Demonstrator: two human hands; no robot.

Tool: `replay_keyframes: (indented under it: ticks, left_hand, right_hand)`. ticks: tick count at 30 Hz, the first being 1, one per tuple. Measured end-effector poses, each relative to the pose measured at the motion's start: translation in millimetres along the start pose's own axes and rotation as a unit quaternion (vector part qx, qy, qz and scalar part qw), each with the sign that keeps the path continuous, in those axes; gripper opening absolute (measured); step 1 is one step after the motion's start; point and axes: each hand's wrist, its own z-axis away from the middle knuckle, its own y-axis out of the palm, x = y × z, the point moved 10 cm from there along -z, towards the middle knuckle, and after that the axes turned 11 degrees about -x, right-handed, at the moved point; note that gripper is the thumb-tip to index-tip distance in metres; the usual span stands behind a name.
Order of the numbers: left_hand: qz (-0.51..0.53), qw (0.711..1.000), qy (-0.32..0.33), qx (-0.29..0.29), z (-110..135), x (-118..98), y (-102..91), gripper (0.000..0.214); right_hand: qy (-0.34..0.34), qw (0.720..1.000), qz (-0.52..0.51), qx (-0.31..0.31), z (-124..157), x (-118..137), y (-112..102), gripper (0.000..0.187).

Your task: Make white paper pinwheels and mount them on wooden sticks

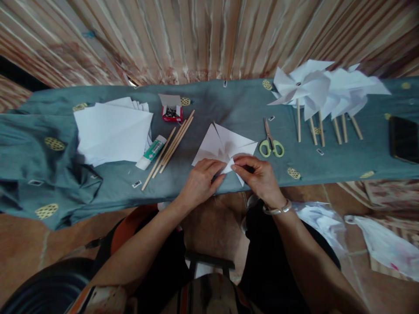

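Note:
A white sheet of paper [209, 141], slit from its corners, lies in front of me at the table's near edge. My left hand [203, 181] pinches it at the lower left, the thumb below and the fingers on top. From the right, my right hand [257, 174] grips a folded-in paper point between thumb and forefinger, close to the sheet's middle. Both hands almost meet there, and the fingers partly cover the centre. Just right of the sheet lie scissors [270, 141] with green handles, their blades pointing away from me.
Left are stacked white paper sheets [113, 131], a glue stick [151, 152], several wooden sticks [173, 141] and an open red box [172, 114] of small metal pieces. Finished paper pinwheels [304, 89] on sticks lie at the right back, with a dark phone [403, 139] beyond. Plastic bags [386, 244] rest on the floor.

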Motion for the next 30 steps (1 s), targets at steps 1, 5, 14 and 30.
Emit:
replay_keyframes:
  ticks: [1,5,14,30]
  left_hand:
    - [-0.006,1.000,-0.002,0.004,0.7,0.3,0.7,0.023]
    - [-0.019,1.000,0.001,0.018,2.2,-0.2,3.4,0.026]
    - [-0.052,0.998,0.023,0.020,0.2,-2.3,5.7,0.021]
    - [-0.083,0.996,0.022,0.032,-1.8,-2.0,4.8,0.021]
  right_hand:
    - [-0.003,1.000,0.008,-0.006,-0.2,0.7,0.0,0.008]
    - [-0.021,0.998,0.048,-0.015,-1.5,6.6,1.4,0.007]
    - [-0.087,0.980,0.176,-0.039,-1.0,24.1,6.1,0.010]
    - [-0.101,0.969,0.220,-0.041,-2.9,21.9,11.5,0.019]
